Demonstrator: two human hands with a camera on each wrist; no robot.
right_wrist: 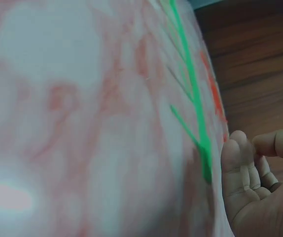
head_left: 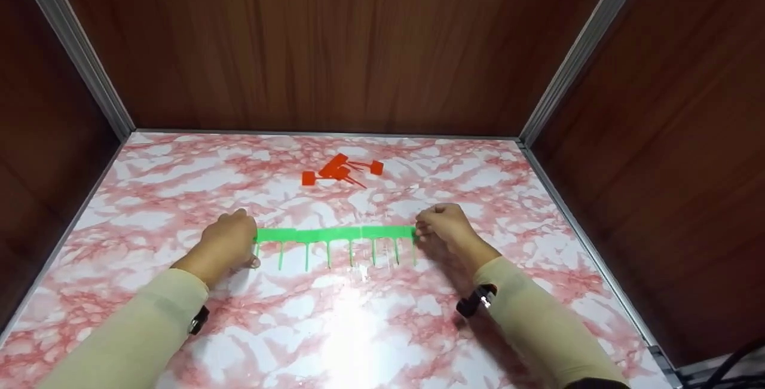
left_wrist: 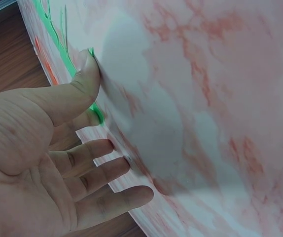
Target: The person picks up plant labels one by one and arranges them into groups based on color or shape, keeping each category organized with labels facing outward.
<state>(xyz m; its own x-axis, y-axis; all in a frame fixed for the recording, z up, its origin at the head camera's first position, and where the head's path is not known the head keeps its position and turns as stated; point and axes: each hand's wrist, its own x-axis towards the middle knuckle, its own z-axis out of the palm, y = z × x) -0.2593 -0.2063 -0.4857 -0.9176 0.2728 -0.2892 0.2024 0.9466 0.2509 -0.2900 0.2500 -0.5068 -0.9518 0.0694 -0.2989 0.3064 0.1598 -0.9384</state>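
Note:
A row of green cable-tie tags [head_left: 329, 235] lies side by side on the table, flat labels joined in one line and thin tails pointing toward me. At the row's left end is my left hand [head_left: 224, 239]. In the left wrist view its thumb [left_wrist: 86, 74] touches a green tail and the index fingertip meets the label's edge, thumb and index apart, the other fingers loosely extended. Beside the right end is my right hand [head_left: 448, 224]. In the right wrist view its thumb [right_wrist: 274, 142] and fingertips come together just off the last green label, with no tag between them.
Several red cable-tie tags [head_left: 333, 166] lie in a loose pile behind the green row. The table [head_left: 287, 329] has a red-and-white marbled top. Wood-grain panels [head_left: 329, 42] with metal corner posts [head_left: 591, 48] enclose its back and sides. A dark cable [head_left: 735, 365] shows at lower right.

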